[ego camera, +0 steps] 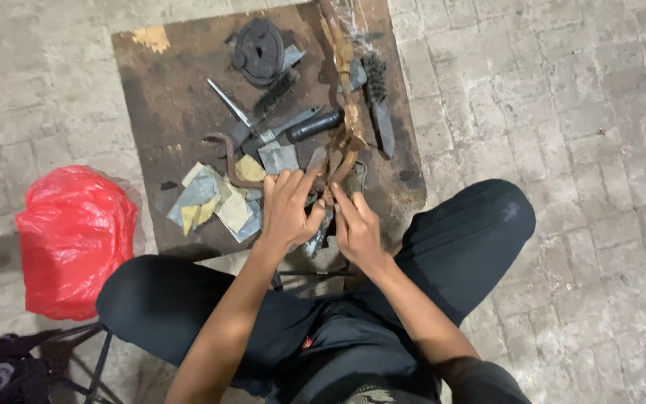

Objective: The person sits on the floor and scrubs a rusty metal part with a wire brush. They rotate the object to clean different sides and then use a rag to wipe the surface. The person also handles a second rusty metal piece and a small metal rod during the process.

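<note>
I sit with my knees apart over a dark wooden board (pixel 166 97) on the paved ground. My left hand (pixel 288 209) and my right hand (pixel 357 228) both grip the near end of a long rusty metal piece (pixel 343 82) that runs away from me across the board. The left fingers curl over its top; the right fingers press it from the side. Just left of my left hand lie several scraps of worn sandpaper (pixel 214 202).
On the board lie a round dark metal part (pixel 258 49), two wire brushes (pixel 375 78), a black-handled tool (pixel 313 126), a thin pointed tool (pixel 229 105) and a curved rusty hook (pixel 227 153). A red plastic bag (pixel 75 236) sits to the left on the paving.
</note>
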